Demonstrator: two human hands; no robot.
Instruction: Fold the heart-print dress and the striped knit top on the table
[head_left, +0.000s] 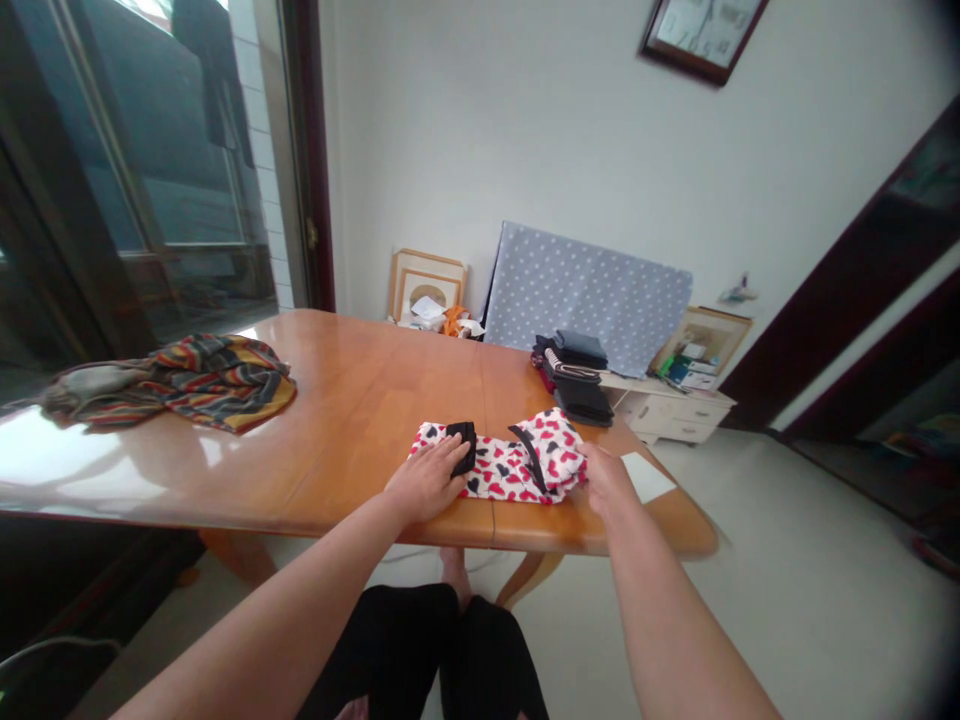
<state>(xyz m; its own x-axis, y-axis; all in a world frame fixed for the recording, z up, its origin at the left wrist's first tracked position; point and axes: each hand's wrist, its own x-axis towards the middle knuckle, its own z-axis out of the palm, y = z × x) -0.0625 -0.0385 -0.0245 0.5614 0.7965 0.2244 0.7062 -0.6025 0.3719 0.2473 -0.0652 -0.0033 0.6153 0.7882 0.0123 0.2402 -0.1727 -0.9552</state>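
Item: heart-print garment (499, 472), white with red and black hearts, lying near the front edge of a polished wooden table (360, 385); right end folded over, thicker, with black trim (531, 462) crossing it.
Left hand: (429, 482) palm down, fingers extended and slightly parted, resting over the black band (466, 440) at the garment's left end, grasping nothing.
Right hand: (606, 480) fingers bent closed on the folded right end; fingertips partly hidden.
Adjacent: white sheet (646, 477); stack of folded clothes (576, 375) behind; striped cloth (217, 380), rumpled, far left.
Hazards, judged: loosening the right grip could let the folded end spring open; uneven pressure could skew the layers; a rightward sweep might shift the sheet.
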